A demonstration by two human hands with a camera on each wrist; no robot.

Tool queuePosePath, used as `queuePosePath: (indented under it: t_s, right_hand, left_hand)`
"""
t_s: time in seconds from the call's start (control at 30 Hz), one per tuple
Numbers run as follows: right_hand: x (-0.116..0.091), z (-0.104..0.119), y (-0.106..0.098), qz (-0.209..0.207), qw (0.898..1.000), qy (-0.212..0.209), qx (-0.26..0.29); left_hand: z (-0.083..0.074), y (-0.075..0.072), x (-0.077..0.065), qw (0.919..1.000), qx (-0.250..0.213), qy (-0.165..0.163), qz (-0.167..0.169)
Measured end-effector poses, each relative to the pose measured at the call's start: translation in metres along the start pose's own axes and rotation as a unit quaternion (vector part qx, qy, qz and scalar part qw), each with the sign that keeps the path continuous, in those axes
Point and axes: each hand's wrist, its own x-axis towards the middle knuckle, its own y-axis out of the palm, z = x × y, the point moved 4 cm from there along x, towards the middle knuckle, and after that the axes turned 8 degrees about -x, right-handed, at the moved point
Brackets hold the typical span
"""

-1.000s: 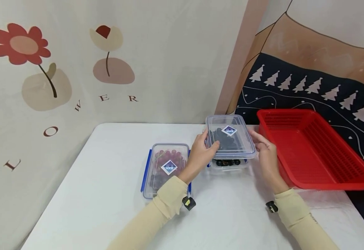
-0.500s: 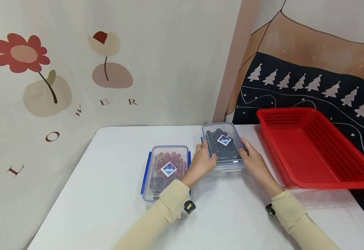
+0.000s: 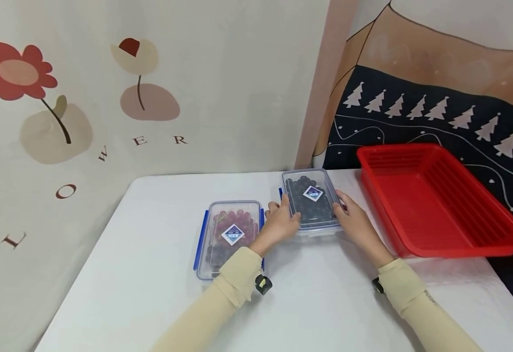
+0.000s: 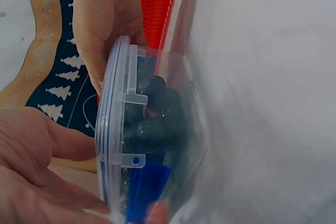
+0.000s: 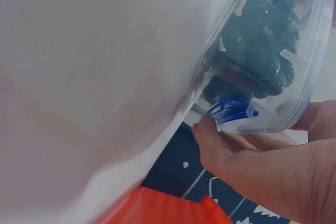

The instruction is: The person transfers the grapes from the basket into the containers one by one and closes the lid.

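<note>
A clear plastic food container (image 3: 304,210) of dark grapes stands on the table, its lid on top. My left hand (image 3: 281,222) holds its left side, thumb on the lid's edge. In the left wrist view a fingertip is at the blue latch (image 4: 147,184), which hangs at a slant. My right hand (image 3: 356,226) grips the right side, thumb on the lid's rim. The right wrist view has another blue latch (image 5: 231,111) beside the right fingers. To the left lies a second lidded container (image 3: 225,252) with red and dark grapes, blue latches along its sides.
A large red plastic basket (image 3: 419,195) stands at the table's right, close to the right hand. The white table (image 3: 150,274) meets a printed cloth backdrop (image 3: 221,98) behind. Black wrist cameras (image 3: 263,284) sit at both sleeves.
Earlier the lid was raised and tilted over the container; now it lies on it. The right hand has moved in from pointing at the lid's edge to holding the side. The view has shifted slightly.
</note>
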Motion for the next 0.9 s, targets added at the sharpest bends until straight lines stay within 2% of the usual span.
queuePosePath:
  t_s: [0.07,0.17,0.27,0.33,0.4,0.47,0.53,0.6,0.7,0.77,0.83,0.9]
  right_hand:
    - [0.002,0.001,0.003,0.011,1.000,0.013,0.017]
    - [0.005,0.001,0.006,0.030,0.998,0.045,0.039]
    - [0.008,0.001,0.005,0.045,0.995,0.076,0.038]
    - [0.009,0.002,0.004,0.047,0.996,0.074,0.023]
    - [0.010,0.004,0.005,0.037,0.998,0.057,0.006]
    - [0.010,0.006,0.006,0.007,1.000,0.021,-0.022]
    - [0.008,0.009,0.006,-0.040,0.997,-0.021,-0.065]
    - [0.007,0.013,0.006,-0.088,0.989,-0.060,-0.107]
    - [0.005,0.023,0.006,-0.151,0.966,-0.129,-0.166]
    - [0.003,0.027,0.008,-0.165,0.957,-0.159,-0.179]
    - [-0.002,0.031,0.010,-0.168,0.950,-0.185,-0.187]
    - [-0.008,0.034,0.011,-0.157,0.948,-0.202,-0.188]
  left_hand:
    - [0.004,-0.005,-0.001,0.9986,-0.048,-0.021,0.006]
    - [0.009,-0.012,-0.002,0.9903,-0.124,-0.062,0.013]
    - [0.013,-0.015,-0.001,0.9879,-0.130,-0.084,0.002]
    - [0.013,-0.015,0.001,0.9928,-0.094,-0.074,-0.011]
    - [0.010,-0.014,0.002,0.9974,-0.055,-0.035,-0.031]
    - [0.004,-0.012,0.001,0.9987,-0.012,0.000,-0.050]
    - [-0.002,-0.009,0.000,0.9972,0.023,0.032,-0.064]
    - [-0.007,-0.007,-0.001,0.9959,0.041,0.038,-0.072]
    - [-0.011,-0.007,-0.002,0.9942,0.063,0.037,-0.079]
    - [-0.013,-0.004,-0.004,0.9930,0.077,0.041,-0.081]
    - [-0.016,0.001,-0.007,0.9896,0.105,0.060,-0.078]
    - [-0.018,0.008,-0.015,0.9854,0.132,0.086,-0.064]
